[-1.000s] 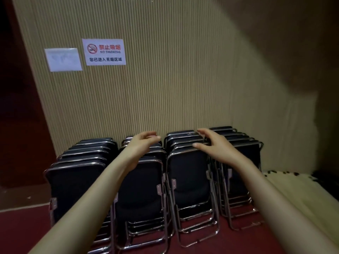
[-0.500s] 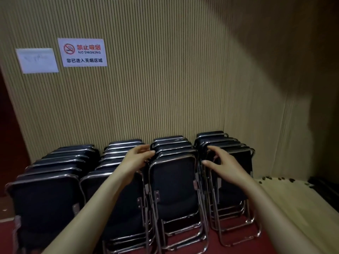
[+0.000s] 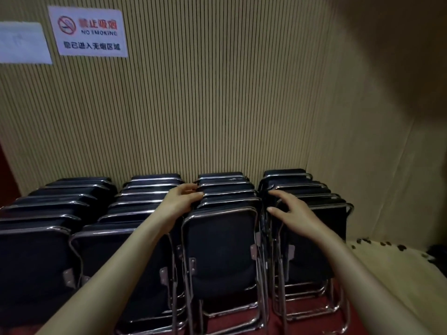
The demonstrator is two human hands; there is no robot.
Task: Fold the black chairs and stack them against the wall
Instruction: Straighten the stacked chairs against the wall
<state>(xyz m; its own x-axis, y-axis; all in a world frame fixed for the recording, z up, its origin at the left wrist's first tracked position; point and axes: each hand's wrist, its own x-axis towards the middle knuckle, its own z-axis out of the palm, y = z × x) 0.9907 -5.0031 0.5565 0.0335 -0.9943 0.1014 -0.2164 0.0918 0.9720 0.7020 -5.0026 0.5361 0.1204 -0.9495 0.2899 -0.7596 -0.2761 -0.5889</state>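
Left hand (image 3: 180, 204) reaches forward, fingers loosely extended and not clenched. Its fingertips (image 3: 198, 193) touch the upper left corner of the third stack (image 3: 225, 238), counted from the left, of folded black padded chairs with chrome tube frames. No closed grasp is visible on that side. Right hand (image 3: 294, 213) is spread, with fingers straight and apart and the palm facing down over the top rails of the fourth stack (image 3: 321, 209). The thumb points toward the third stack. Whether the palm actually bears on the rails cannot be told. Neither hand is wrapped around a frame. Chairs stand in four stacks side by side, all folded flat and upright on their legs, each stack leaning back against the ribbed beige wall panel (image 3: 217, 105). First stack (image 3: 48, 213) is at far left, and second stack (image 3: 135, 206) is just beside the left forearm. Fourth stack sits nearest the corner where the wall turns. Chair feet rest on dark red floor (image 3: 273, 325). White no-smoking sign with red symbol (image 3: 89, 32) is fixed high on the wall at left, with a blank-looking white paper sheet (image 3: 21, 43) just beside it. Pale cream board with dark spots along its edge (image 3: 399, 264) lies low at right, near the fourth stack.
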